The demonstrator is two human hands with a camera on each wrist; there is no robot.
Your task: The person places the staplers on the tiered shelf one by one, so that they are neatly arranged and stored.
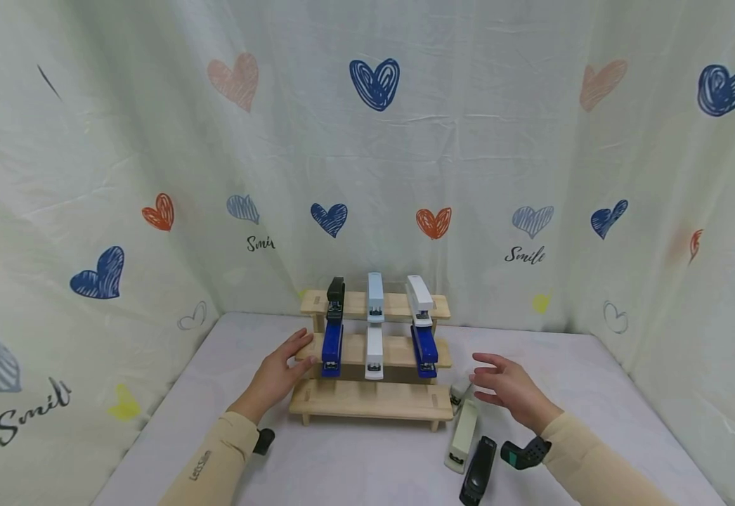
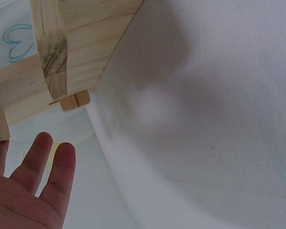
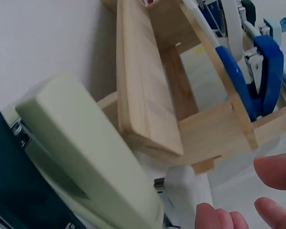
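A three-tier wooden rack (image 1: 370, 400) carries several staplers. On its top shelf are a black stapler (image 1: 336, 299), a light blue stapler (image 1: 375, 295) and a white stapler (image 1: 419, 301). The middle shelf bears a blue stapler (image 1: 332, 350) at each end, the right one (image 3: 269, 71) also in the right wrist view, with a white stapler (image 1: 374, 351) between them. My left hand (image 1: 282, 376) touches the left end of the middle shelf, fingers extended. To the right of the rack my right hand (image 1: 516, 390) hovers with fingers spread, holding nothing.
Beside the rack's right end lie a pale green stapler (image 1: 462, 436), a black stapler (image 1: 478, 471) and a partly hidden white stapler (image 3: 183, 188). A white cloth covers the table (image 1: 355, 464). A heart-printed curtain (image 1: 469, 161) hangs behind and at both sides.
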